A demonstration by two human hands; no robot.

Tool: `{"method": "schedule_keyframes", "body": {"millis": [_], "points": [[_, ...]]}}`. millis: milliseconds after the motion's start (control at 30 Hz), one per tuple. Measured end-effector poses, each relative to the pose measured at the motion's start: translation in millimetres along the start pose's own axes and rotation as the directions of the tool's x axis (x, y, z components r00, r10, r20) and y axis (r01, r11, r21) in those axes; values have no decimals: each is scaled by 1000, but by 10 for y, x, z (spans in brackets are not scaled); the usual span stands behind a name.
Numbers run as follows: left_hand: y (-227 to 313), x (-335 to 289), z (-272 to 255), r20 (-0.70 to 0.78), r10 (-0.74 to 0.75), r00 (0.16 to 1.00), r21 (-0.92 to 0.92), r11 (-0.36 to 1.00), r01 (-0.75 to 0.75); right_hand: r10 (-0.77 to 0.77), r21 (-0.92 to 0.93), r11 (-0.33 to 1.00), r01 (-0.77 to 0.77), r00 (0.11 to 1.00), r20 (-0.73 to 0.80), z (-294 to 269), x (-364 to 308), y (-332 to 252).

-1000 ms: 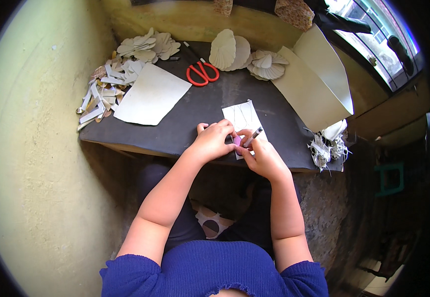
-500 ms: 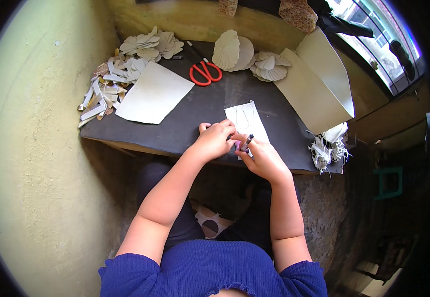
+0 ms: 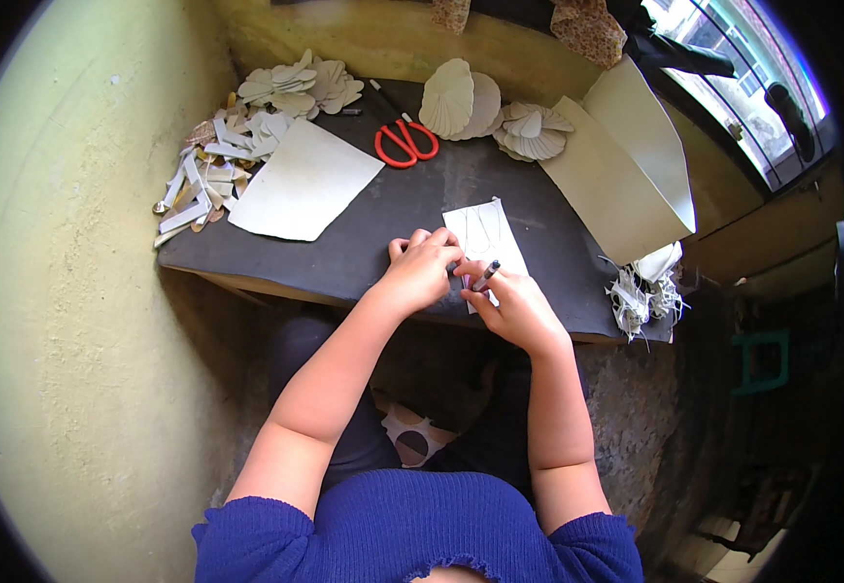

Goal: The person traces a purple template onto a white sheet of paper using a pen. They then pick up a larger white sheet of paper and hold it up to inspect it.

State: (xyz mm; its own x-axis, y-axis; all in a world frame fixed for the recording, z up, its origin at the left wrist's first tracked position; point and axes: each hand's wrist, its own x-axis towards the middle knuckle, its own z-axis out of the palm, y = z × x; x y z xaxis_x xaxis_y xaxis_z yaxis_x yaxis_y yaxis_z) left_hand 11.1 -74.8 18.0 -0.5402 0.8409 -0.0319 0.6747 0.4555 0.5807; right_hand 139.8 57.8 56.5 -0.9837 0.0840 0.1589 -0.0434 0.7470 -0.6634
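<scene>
A small white card [image 3: 509,255] with curved pen outlines drawn on it lies near the front edge of the dark tabletop. My right hand [image 3: 521,311] grips a dark pen [image 3: 489,273], its upper end tilted away from me, over the card's near part. At the card's left edge is my left hand [image 3: 420,270], fingers bent and close together, its fingertips almost meeting those of my right. Something small and dark, with a bit of pink, shows between the hands; my fingers hide most of it.
Red-handled scissors [image 3: 406,146] lie farther back. To their left are a large white sheet [image 3: 303,185] and a heap of offcuts [image 3: 210,180]. Fanned stacks of cut pieces [image 3: 447,100] stand along the back. A big bent sheet [image 3: 616,175] and shredded scraps [image 3: 641,291] occupy the right.
Both hands stay almost in place over the card. My left fingers have shifted slightly, and less of the pink shows between the hands.
</scene>
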Motion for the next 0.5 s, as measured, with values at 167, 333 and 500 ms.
{"method": "schedule_keyframes", "body": {"millis": [167, 333, 500], "points": [[-4, -4, -36, 26, -6, 1000, -6, 1000, 7, -13, -14, 1000, 13, 999, -46, 29, 32, -1], [-7, -7, -40, 31, -4, 1000, -12, 1000, 5, 25, -14, 1000, -25, 1000, -18, 34, 24, 40], [-46, -3, 13, -6, 4, 1000, -28, 1000, -4, -9, -13, 1000, 8, 996, -89, 71, 54, 40]]}}
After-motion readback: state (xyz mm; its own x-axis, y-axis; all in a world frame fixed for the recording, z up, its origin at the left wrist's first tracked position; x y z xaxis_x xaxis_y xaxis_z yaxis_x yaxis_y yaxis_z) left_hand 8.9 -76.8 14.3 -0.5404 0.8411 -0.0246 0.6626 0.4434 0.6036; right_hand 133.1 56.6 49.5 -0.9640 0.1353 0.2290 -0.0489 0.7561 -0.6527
